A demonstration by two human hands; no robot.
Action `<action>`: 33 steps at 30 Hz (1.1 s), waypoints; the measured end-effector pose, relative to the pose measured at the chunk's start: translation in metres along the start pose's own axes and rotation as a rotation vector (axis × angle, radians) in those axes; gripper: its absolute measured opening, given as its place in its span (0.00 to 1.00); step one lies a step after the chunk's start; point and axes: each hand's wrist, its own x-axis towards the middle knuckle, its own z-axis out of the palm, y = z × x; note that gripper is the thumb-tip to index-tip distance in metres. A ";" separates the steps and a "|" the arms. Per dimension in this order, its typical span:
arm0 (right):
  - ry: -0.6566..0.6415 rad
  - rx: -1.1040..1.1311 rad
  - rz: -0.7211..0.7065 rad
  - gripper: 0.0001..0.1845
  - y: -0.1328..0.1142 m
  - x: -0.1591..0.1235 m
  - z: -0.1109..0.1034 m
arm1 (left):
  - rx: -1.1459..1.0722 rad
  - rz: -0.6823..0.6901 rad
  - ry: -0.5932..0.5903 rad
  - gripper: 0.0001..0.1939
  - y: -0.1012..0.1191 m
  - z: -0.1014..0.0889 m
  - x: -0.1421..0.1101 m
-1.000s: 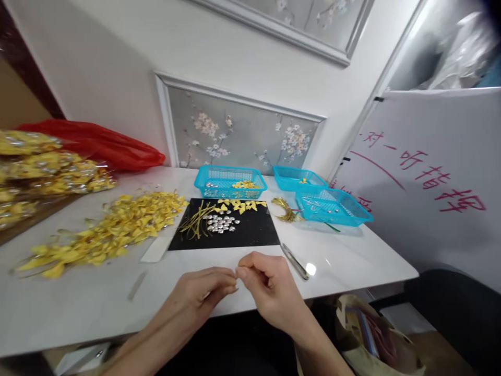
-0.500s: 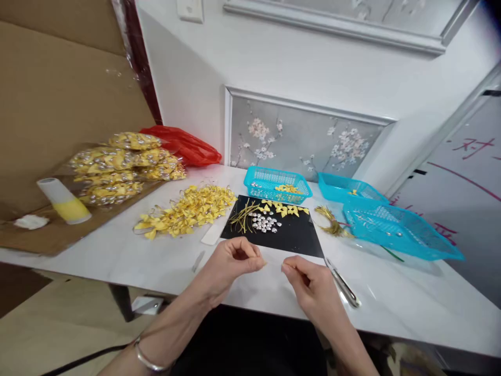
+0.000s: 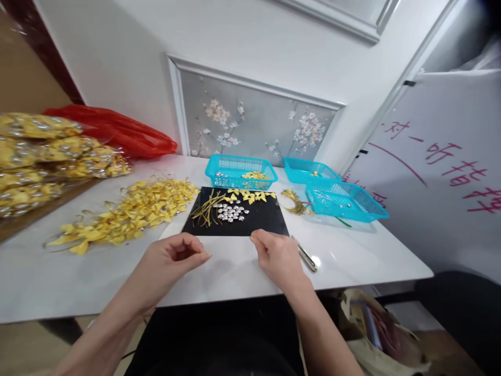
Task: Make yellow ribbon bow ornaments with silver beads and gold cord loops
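My left hand (image 3: 172,263) is above the table's front part, thumb and fingers closed in a pinch. My right hand (image 3: 279,258) pinches at the front right edge of the black mat (image 3: 262,222). Whatever either pinch holds is too small or hidden to make out. On the mat lie thin olive-yellow stems (image 3: 207,209), a cluster of shiny silver beads (image 3: 231,211) and several yellow petal-like pieces (image 3: 250,197). A slim metallic cutter-like tool (image 3: 307,258) rests just right of my right hand.
A heap of yellow flower pieces (image 3: 133,211) spreads left of the mat, with filled clear bags (image 3: 50,156) and a red plastic bag (image 3: 117,130) behind. Blue baskets (image 3: 240,180) stand at the back, others (image 3: 344,201) to the right beside a stem bundle (image 3: 294,202).
The view has swung to the right. My hands have moved farther apart, and my right hand is now at the mat's front edge.
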 end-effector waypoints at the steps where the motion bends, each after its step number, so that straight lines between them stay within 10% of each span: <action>1: 0.005 0.002 0.007 0.11 0.002 0.002 0.000 | 0.030 0.004 0.007 0.09 0.000 -0.001 0.000; 13: 0.395 0.299 0.273 0.10 0.062 0.004 -0.026 | 0.475 0.274 0.236 0.08 -0.002 -0.022 0.010; 20: 0.697 0.843 0.470 0.16 0.072 -0.010 -0.033 | 0.718 0.513 0.029 0.06 -0.001 0.018 0.007; 33: 0.597 1.167 0.473 0.17 0.035 -0.026 -0.036 | 1.040 0.591 -0.173 0.08 -0.010 0.037 0.007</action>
